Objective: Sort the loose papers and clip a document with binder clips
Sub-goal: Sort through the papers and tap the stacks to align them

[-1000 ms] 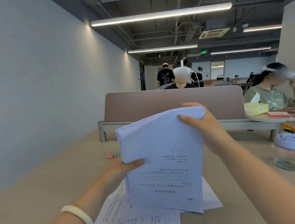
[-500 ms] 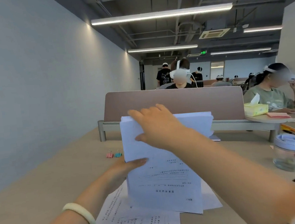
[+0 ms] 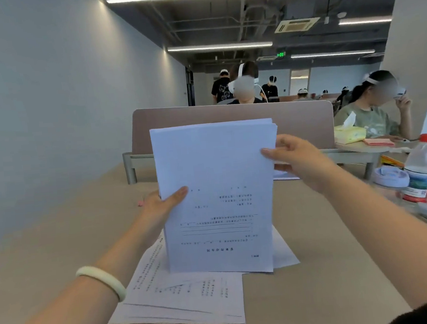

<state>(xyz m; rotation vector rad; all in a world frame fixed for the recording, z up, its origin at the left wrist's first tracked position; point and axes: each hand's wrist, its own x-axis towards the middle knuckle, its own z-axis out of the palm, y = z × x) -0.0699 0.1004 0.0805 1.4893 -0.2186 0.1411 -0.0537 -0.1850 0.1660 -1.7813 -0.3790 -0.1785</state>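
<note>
- Paper stack (image 3: 217, 187) stands upright at centre frame, its lower edge resting on loose sheets (image 3: 183, 299) that lie fanned on the tabletop (image 3: 48, 266).
- Left hand (image 3: 161, 207) is closed on the stack's left edge, thumb across the printed front page; a pale bangle (image 3: 101, 281) circles that wrist at lower left.
- Right hand (image 3: 297, 158) grips the stack's right edge higher up, thumb on the front and fingers curled behind.
- Squaring the sheets appears to be the step in hand: top corners at upper right of the stack are slightly stepped, so the pages are not yet flush.
- Print on the front page reads upside down to the camera.
- Next move likely calls for tapping the lower edge level, then freeing one hand to fetch a clip while the other pinches the pages tight.
- Small pink object (image 3: 140, 202), probably a binder clip, lies on the tabletop just left of the left hand, partly hidden.
- Open tabletop stretches across the left of the frame, giving room to lay the stack down.
- Water bottle (image 3: 419, 169), a lidded jar (image 3: 389, 180) and other clutter crowd the right edge of the frame, near the right forearm.
- Desk divider (image 3: 177, 118) closes off the far side behind the stack.
</note>
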